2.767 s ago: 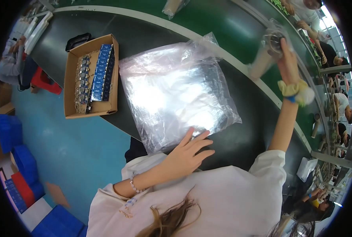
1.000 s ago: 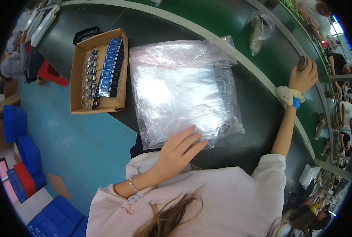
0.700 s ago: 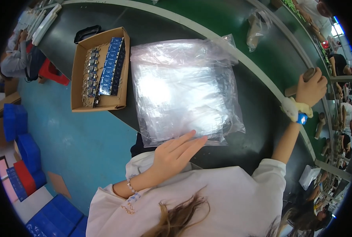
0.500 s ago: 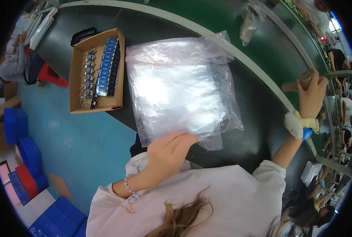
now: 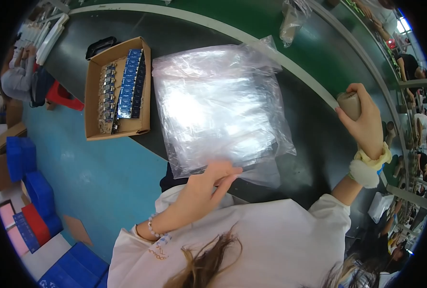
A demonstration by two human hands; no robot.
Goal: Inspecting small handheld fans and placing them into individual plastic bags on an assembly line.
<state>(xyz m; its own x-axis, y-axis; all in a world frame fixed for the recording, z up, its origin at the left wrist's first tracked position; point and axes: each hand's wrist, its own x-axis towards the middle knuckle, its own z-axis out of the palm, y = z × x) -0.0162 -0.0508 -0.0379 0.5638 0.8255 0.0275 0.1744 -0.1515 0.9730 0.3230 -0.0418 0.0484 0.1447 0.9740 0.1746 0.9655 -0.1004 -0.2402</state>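
A large clear plastic bag (image 5: 218, 105), shiny and wrinkled, lies flat on the dark table in front of me. At its near edge, my left hand (image 5: 201, 189) is closed, thumb and fingers pinching the plastic. Off to the right, my right hand (image 5: 369, 122) grips a grey-brown cylindrical part (image 5: 349, 106) with a perforated-looking end. It is held above the edge between the table and the green belt, apart from the bag. The part's far side is hidden by my fingers and palm.
An open cardboard box (image 5: 119, 135) holding blue circuit boards (image 5: 131, 84) stands left of the bag, a black tray (image 5: 101, 46) behind it. A bagged part (image 5: 290, 26) lies on the green belt (image 5: 328, 53). Blue bins (image 5: 40, 192) stand lower left. Other people sit nearby.
My right hand has drawn the grey-brown part from the belt toward the table, turning it. My left fingers have closed more tightly at the bag's edge. The bagged part on the belt has shifted left.
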